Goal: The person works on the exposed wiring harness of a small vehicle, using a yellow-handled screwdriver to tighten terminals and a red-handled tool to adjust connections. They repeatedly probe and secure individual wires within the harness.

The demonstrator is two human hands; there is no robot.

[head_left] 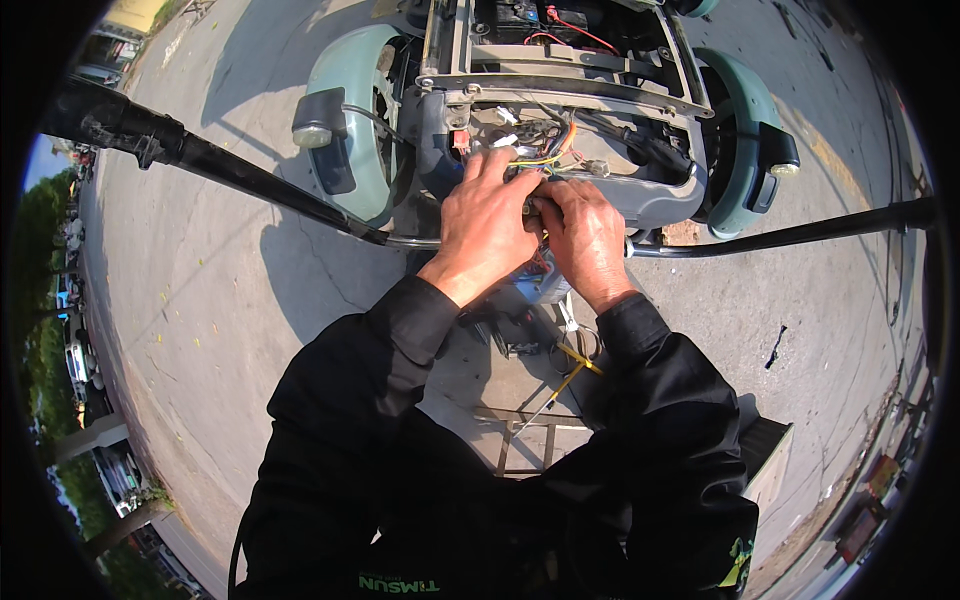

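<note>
My left hand [488, 218] and my right hand [586, 238] meet at the rear edge of a vehicle's frame. Thumbs and fingertips of both are pinched together around something small, mostly hidden between them, among the wires. Just beyond the fingers, a loom of yellow, orange and green wires [562, 152] runs out of a grey plastic body section [650, 208]. A white plug [507, 116], a red connector [460, 141] and a grey connector [597, 168] lie around the loom. Reddish wires hang below my hands, over a blue object [541, 287] that is partly covered.
Green fenders [350, 190] with lamps flank the metal frame [560, 90]; red cables [585, 32] show inside it. Black bars [260, 185] reach out on both sides. Below my hands lie a silver hand tool [569, 316], a thin yellow piece [572, 374] and a metal rack [549, 446].
</note>
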